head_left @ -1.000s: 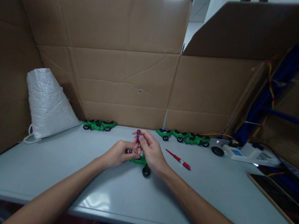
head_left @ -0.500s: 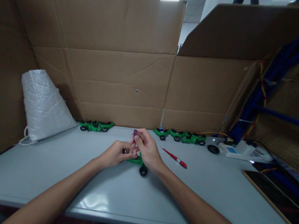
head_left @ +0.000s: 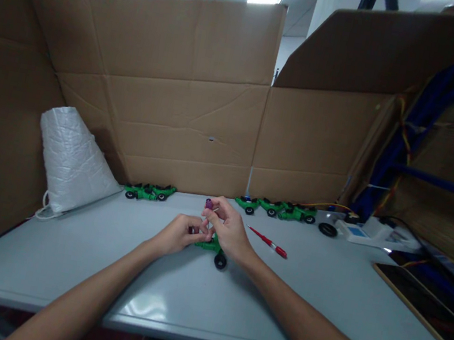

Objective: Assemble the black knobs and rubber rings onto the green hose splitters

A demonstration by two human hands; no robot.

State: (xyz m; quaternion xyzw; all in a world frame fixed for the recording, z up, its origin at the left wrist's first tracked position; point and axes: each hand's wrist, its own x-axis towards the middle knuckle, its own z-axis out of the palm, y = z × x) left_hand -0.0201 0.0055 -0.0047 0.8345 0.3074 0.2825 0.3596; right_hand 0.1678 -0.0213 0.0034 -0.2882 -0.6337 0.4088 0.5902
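My right hand point(head_left: 230, 230) pinches a small purple-handled tool point(head_left: 208, 204) that stands roughly upright above a green toy vehicle point(head_left: 210, 244). Its lower part is hidden by my fingers. Close beside it, the fingertips of my left hand point(head_left: 182, 235) are pressed together and meet my right fingers; what lies between them is hidden. The toy sits on the table under both hands, one black wheel point(head_left: 220, 261) showing toward me and the rest mostly covered. To the right lies a red screwdriver point(head_left: 269, 241).
Green toy vehicles stand along the back at the left point(head_left: 150, 192) and right point(head_left: 285, 210). A black ring point(head_left: 328, 229) lies near a white power strip point(head_left: 377, 236). A white wrapped bundle point(head_left: 74, 163) leans at left. A dark panel point(head_left: 418, 306) lies at right. Cardboard walls point(head_left: 183, 121) enclose the table.
The view has shifted slightly, so everything sits a little farther right. Both hands keep nearly the same hold over the green toy, with a little more of the purple handle showing.
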